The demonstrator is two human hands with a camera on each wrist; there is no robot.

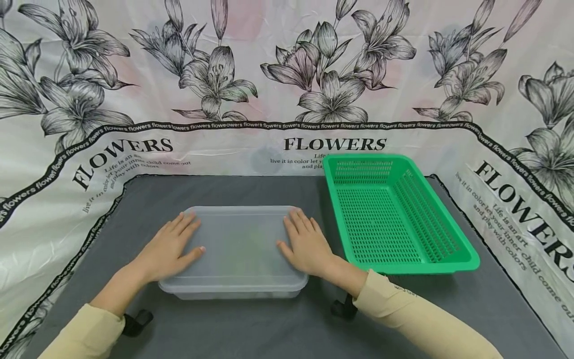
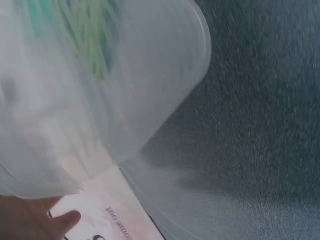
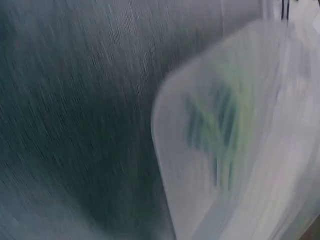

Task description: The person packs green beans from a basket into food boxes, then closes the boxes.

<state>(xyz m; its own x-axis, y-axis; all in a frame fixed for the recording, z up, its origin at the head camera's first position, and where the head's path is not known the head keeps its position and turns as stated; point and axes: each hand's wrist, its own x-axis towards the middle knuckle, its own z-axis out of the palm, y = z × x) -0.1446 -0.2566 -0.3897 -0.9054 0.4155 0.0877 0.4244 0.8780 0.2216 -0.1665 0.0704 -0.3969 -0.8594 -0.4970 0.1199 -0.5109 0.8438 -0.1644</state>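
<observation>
A translucent plastic storage box with a flat lid sits on the grey cloth. My left hand rests on the lid's left side, fingers straight and thumb spread. On the opposite side lies my right hand, its straight fingers reaching over the right edge of the lid. Blurred green, leafy-looking strips show through the plastic in the right wrist view. The left wrist view shows similar yellow-green strips; their kind is unclear.
A green perforated plastic basket stands right of the box, close to my right forearm. Grey cloth covers the work surface. White flower-printed sheeting rises behind it and along both sides.
</observation>
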